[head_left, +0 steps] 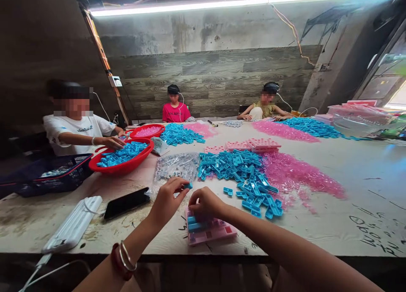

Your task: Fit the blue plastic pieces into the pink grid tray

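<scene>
Between the thumb and fingers of my left hand [168, 198] is a small blue plastic piece [189, 185], held above the table. My right hand [205, 202] is bent down over a pink plastic tray [213, 237], its fingers pinched together. Whatever lies between those fingers is hidden. Several blue pieces sit in the left part of the tray, and square openings show at its near edge. Just beyond my hands, a pile of blue plastic pieces [234, 167] lies beside a heap of small clear pink parts [298, 173].
A clear plastic bag [176, 167] of small parts, a black phone [127, 203] and a white power bank [74, 222] lie to the left. Pink trays [263, 144] are stacked behind the blue pile. Three people sit around the table; one reaches into a red basin [139, 158].
</scene>
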A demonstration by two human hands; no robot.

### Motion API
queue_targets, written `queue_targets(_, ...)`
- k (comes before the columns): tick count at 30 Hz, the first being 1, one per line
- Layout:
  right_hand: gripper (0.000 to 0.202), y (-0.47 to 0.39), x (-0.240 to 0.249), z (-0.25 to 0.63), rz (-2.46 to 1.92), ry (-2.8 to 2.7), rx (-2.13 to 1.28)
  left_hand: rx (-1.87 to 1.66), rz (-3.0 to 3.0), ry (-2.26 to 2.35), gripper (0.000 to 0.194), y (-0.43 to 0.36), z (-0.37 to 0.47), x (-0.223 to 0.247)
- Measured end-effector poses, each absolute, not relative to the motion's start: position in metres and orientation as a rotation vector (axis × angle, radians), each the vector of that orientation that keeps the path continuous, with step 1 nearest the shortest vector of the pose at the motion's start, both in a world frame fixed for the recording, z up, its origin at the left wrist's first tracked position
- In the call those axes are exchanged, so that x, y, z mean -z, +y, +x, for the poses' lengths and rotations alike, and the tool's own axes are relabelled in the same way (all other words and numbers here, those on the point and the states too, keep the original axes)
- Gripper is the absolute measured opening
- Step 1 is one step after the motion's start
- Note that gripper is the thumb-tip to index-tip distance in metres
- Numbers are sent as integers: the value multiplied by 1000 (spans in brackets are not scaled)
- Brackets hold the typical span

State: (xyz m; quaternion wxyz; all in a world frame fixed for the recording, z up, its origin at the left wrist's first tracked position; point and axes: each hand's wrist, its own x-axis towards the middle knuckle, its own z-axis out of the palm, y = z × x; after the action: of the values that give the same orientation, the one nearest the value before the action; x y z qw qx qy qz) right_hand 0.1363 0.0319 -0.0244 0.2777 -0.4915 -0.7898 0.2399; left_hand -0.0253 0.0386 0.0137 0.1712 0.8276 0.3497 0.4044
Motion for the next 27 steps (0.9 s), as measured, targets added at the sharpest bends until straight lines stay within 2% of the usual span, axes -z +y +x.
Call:
queue_targets(9, 11, 27, 21, 146, -1294, -2081, -662, -1064, 2215, 1055, 15, 46, -30, -7)
queue_targets(16, 23, 19, 5, 163, -1033, -1972, -466, -785, 2101, 1047, 32, 49, -25, -3)
queue_targets(22, 5, 19, 18, 152, -1002, -2020, -475, -676, 2087, 961, 25, 48, -22, 3)
queue_targets(27, 6, 21, 27, 151, -1027, -2030, -520, -578, 2093, 943, 21, 50, -27, 7)
